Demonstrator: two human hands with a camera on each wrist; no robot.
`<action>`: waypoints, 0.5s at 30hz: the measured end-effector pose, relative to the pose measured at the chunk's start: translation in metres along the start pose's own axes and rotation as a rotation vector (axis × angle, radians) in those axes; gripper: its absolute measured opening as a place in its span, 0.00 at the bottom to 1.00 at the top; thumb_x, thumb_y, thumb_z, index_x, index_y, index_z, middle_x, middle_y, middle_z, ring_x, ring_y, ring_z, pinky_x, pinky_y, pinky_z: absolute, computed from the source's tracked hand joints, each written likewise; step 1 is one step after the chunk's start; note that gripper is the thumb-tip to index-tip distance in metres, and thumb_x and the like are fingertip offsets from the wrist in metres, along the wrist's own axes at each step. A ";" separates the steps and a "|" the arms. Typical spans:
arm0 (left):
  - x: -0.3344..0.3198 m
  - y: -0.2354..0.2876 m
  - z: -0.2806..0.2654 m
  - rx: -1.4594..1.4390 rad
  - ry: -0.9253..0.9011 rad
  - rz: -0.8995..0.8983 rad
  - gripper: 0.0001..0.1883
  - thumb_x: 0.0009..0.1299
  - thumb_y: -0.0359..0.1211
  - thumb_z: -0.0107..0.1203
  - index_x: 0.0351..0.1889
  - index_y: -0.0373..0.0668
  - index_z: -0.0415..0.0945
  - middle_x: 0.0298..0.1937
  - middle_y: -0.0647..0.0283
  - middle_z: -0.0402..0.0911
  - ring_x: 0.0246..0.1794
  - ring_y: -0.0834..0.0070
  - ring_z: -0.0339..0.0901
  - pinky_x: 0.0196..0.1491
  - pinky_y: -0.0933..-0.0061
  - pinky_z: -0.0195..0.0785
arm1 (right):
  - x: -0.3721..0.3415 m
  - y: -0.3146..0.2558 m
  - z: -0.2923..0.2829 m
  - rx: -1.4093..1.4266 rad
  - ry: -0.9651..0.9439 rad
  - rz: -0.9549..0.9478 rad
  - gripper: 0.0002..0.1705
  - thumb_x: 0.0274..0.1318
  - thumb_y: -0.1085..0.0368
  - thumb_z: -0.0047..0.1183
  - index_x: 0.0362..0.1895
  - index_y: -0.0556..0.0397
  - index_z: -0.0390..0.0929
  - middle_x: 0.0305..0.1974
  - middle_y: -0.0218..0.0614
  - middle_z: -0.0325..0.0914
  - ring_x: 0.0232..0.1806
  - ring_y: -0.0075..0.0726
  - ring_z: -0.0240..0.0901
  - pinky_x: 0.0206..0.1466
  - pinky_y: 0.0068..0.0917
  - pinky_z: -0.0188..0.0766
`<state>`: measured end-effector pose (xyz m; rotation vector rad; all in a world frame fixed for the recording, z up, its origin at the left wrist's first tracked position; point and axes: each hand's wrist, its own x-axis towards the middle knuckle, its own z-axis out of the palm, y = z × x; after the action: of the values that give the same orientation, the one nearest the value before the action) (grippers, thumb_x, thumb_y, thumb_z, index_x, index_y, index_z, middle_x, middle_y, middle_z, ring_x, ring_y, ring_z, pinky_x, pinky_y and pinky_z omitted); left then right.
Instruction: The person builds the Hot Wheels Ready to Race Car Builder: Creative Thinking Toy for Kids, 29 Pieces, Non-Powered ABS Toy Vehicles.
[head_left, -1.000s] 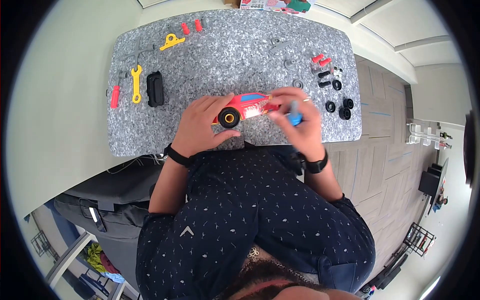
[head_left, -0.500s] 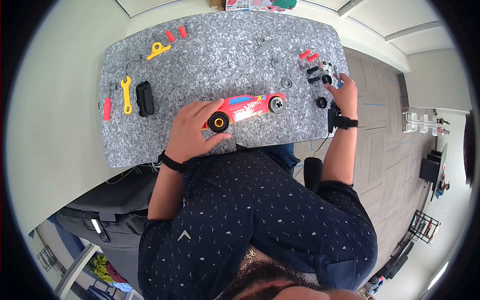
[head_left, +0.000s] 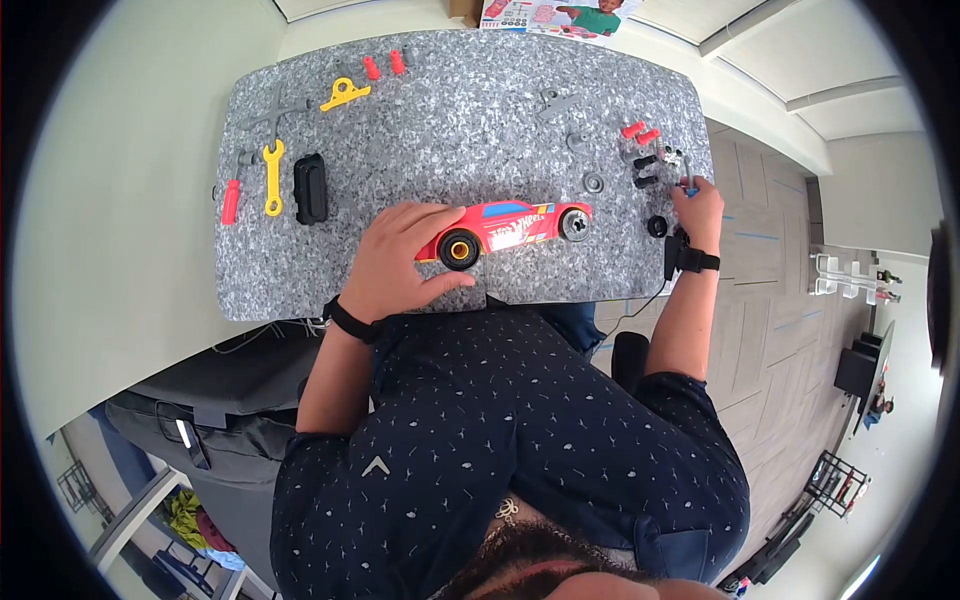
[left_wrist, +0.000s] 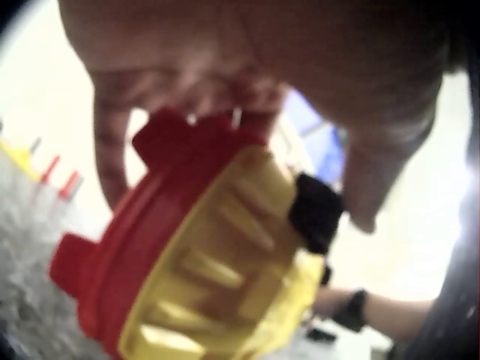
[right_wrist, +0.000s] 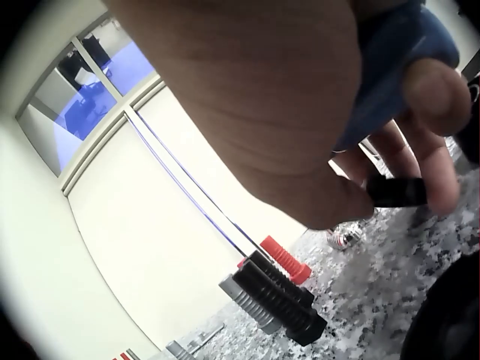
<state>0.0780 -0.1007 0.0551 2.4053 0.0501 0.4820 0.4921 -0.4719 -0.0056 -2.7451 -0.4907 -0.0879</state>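
My left hand (head_left: pixel 400 255) grips the rear of a red toy car (head_left: pixel 510 228), thumb beside the rear wheel (head_left: pixel 460 250) with its black tire and yellow hub. The left wrist view shows the car's red and yellow tail end (left_wrist: pixel 202 247) close up under the fingers. At the car's front, a grey hub (head_left: pixel 575 225) stands out bare. My right hand (head_left: pixel 703 215) is at the table's right side. It keeps a blue-handled screwdriver (right_wrist: pixel 390 75) in the palm, while thumb and fingers pinch a small black tire (right_wrist: pixel 397 192) just over the tabletop.
Black bolts (right_wrist: pixel 281 300) and red bolts (head_left: pixel 640 133) lie beyond the right hand, a black tire (head_left: pixel 657 226) beside it. A grey ring (head_left: pixel 594 182) lies past the car. To the left are a black chassis part (head_left: pixel 311 188), a yellow wrench (head_left: pixel 273 178) and a red-handled screwdriver (head_left: pixel 231 200).
My right hand has left the car's front, carrying the blue-handled screwdriver right to the loose parts, and now pinches a black tire. My left hand stays on the car.
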 end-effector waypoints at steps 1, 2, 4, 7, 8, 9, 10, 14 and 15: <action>-0.001 0.000 0.000 -0.009 0.002 0.001 0.46 0.58 0.56 0.85 0.73 0.44 0.85 0.67 0.56 0.89 0.64 0.51 0.86 0.68 0.51 0.77 | -0.003 0.000 -0.003 0.109 0.035 0.030 0.16 0.61 0.64 0.71 0.50 0.59 0.92 0.38 0.49 0.94 0.32 0.43 0.94 0.37 0.39 0.85; -0.001 0.000 -0.002 -0.025 -0.014 -0.004 0.46 0.58 0.54 0.85 0.73 0.44 0.85 0.67 0.56 0.89 0.64 0.52 0.86 0.68 0.51 0.77 | -0.010 -0.006 -0.013 0.218 0.069 0.058 0.15 0.63 0.65 0.69 0.51 0.60 0.92 0.38 0.47 0.94 0.30 0.39 0.94 0.34 0.35 0.83; 0.000 0.002 -0.005 -0.057 -0.040 -0.017 0.45 0.59 0.52 0.86 0.73 0.44 0.85 0.68 0.56 0.89 0.64 0.52 0.86 0.68 0.52 0.77 | -0.025 -0.033 -0.041 0.446 0.074 0.138 0.12 0.67 0.69 0.68 0.52 0.58 0.94 0.35 0.43 0.93 0.36 0.29 0.94 0.34 0.30 0.84; -0.002 -0.004 -0.005 -0.056 -0.047 -0.001 0.43 0.59 0.50 0.86 0.73 0.44 0.85 0.68 0.56 0.88 0.65 0.52 0.86 0.68 0.53 0.78 | -0.066 -0.099 -0.070 0.863 -0.088 0.045 0.12 0.70 0.70 0.71 0.55 0.57 0.93 0.38 0.37 0.94 0.36 0.27 0.92 0.31 0.24 0.79; -0.002 -0.005 -0.005 -0.069 -0.050 -0.002 0.43 0.60 0.49 0.85 0.73 0.44 0.85 0.69 0.55 0.88 0.65 0.52 0.86 0.69 0.53 0.78 | -0.082 -0.125 -0.080 0.876 -0.185 -0.010 0.13 0.71 0.71 0.72 0.57 0.56 0.92 0.39 0.35 0.94 0.37 0.25 0.91 0.30 0.21 0.77; -0.003 -0.006 -0.004 -0.082 -0.054 -0.003 0.42 0.61 0.48 0.85 0.73 0.44 0.85 0.69 0.55 0.87 0.65 0.51 0.86 0.69 0.53 0.78 | -0.097 -0.151 -0.085 0.888 -0.282 -0.064 0.14 0.71 0.71 0.72 0.58 0.54 0.92 0.40 0.33 0.94 0.38 0.23 0.90 0.29 0.18 0.74; -0.003 -0.007 -0.004 -0.096 -0.058 -0.003 0.42 0.61 0.47 0.85 0.73 0.44 0.84 0.69 0.55 0.87 0.66 0.51 0.86 0.69 0.52 0.78 | -0.113 -0.173 -0.085 0.907 -0.348 -0.154 0.13 0.70 0.71 0.73 0.57 0.55 0.92 0.43 0.34 0.94 0.41 0.24 0.90 0.32 0.22 0.76; -0.004 -0.008 -0.004 -0.108 -0.060 0.015 0.40 0.63 0.44 0.84 0.74 0.43 0.84 0.70 0.53 0.86 0.66 0.50 0.85 0.68 0.52 0.79 | -0.142 -0.249 -0.065 0.869 -0.541 -0.571 0.14 0.64 0.71 0.75 0.53 0.56 0.92 0.48 0.42 0.90 0.46 0.45 0.88 0.49 0.42 0.80; -0.004 -0.008 -0.004 -0.104 -0.054 0.020 0.40 0.63 0.44 0.83 0.73 0.43 0.84 0.69 0.53 0.86 0.66 0.50 0.85 0.68 0.52 0.79 | -0.147 -0.265 -0.061 0.819 -0.544 -0.606 0.14 0.63 0.71 0.75 0.52 0.57 0.92 0.48 0.44 0.89 0.47 0.51 0.87 0.51 0.45 0.80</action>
<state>0.0738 -0.0928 0.0521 2.3172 -0.0220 0.4184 0.2629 -0.3080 0.1203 -1.7220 -1.1761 0.5885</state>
